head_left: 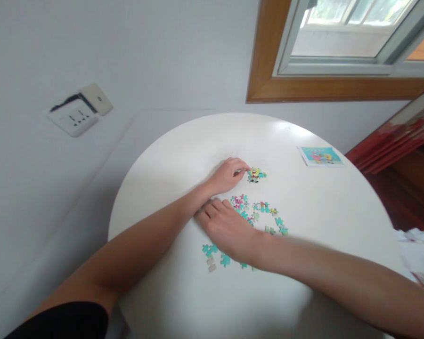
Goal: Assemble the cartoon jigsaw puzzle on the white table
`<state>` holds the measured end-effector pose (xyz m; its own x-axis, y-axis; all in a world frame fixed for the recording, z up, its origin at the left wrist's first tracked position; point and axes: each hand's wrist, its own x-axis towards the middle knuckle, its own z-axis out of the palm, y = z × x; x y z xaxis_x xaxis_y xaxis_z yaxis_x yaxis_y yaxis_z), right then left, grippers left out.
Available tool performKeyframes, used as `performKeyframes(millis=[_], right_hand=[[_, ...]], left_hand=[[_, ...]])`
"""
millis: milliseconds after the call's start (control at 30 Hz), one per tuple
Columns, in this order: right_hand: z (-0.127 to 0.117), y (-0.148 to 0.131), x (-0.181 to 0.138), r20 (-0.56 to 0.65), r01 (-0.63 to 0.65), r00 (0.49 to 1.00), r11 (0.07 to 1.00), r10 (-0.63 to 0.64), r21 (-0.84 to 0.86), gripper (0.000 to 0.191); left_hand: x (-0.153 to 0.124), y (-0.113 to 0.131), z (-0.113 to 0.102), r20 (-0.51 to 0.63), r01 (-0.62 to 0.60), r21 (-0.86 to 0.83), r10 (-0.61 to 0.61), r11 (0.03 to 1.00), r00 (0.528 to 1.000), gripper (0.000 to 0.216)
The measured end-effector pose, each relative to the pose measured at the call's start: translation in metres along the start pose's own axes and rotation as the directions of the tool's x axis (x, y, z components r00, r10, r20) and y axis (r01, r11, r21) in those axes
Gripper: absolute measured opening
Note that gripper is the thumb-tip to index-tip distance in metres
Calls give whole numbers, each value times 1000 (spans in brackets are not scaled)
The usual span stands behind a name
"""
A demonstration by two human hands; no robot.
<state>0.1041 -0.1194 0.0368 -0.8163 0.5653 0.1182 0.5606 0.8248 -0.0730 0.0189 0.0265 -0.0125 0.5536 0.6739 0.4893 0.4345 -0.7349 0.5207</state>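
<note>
My left hand (229,176) reaches to the middle of the round white table, thumb and forefinger drawn together at the left edge of a small joined jigsaw section (256,174) with a yellow cartoon figure. Below it, my right hand (224,227) crosses leftward, close to my left wrist. Its fingers are curled down, and whatever they hold is hidden. Around this hand lie loose jigsaw pieces: a pink and teal group (239,201) above it, a row of pieces (265,207) to the right, and teal pieces (209,249) below. My right hand and forearm cover some.
A picture card (321,156) with cartoon figures lies near the right rim of the white table (339,212). Behind stand the wall, with a socket (76,117), and a wood-framed window (268,87). A red curtain (392,139) hangs to the right.
</note>
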Motion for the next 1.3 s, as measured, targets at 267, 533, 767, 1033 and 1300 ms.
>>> performKeyframes(millis=[267, 533, 767, 1033, 1300], right_hand=[[0, 8, 7, 38, 63, 997, 994, -67, 91, 22], [0, 14, 14, 61, 109, 990, 955, -131, 275, 24], [-22, 48, 1, -115, 92, 993, 695, -13, 713, 15], [-3, 170, -42, -324, -116, 690, 540, 648, 833, 15], [25, 188, -63, -241, -190, 694, 496, 678, 848, 19]], left_hand=[[0, 2, -2, -3, 2, -12, -2, 1000, 1000, 24], [0, 4, -4, 16, 35, -11, -35, 999, 999, 25], [-1, -4, -2, 56, -15, 10, 14, 1000, 998, 22], [-3, 3, -3, 142, -108, 101, 93, 989, 985, 33], [-6, 13, -9, 266, -138, 166, 90, 976, 960, 40]])
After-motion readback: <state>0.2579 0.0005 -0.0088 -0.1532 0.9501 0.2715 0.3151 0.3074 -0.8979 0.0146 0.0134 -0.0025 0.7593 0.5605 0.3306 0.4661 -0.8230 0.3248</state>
